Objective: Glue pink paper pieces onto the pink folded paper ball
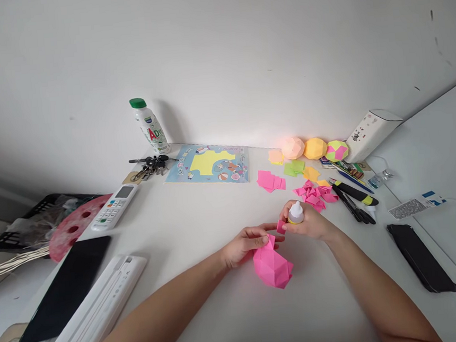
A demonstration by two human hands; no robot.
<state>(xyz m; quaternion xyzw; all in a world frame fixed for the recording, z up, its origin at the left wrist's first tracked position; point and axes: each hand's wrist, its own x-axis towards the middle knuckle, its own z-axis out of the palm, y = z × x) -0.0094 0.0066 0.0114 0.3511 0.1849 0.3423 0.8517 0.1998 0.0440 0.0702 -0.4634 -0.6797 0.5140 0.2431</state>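
Over the white table, my left hand point(242, 247) is closed on a pink folded-paper ball point(274, 268), thumb pressed on a flap at its top edge. The ball is partly built, with pointed tabs along its rim. My right hand point(310, 221) grips a small glue bottle point(295, 214) with a white nozzle pointing up. Between its thumb and finger it also pinches a small pink paper piece point(281, 226), close to the left fingertips. Just beyond lies a pile of folded pink paper units point(316, 194).
Pink paper sheets point(271, 180) and green ones point(294, 168) lie farther back. Finished paper balls point(315, 148) line the wall. A utility knife point(355, 193), pens and a black pouch point(421, 258) are at right; a bottle point(150, 127), keys point(153, 166) and a card terminal point(115, 206) at left.
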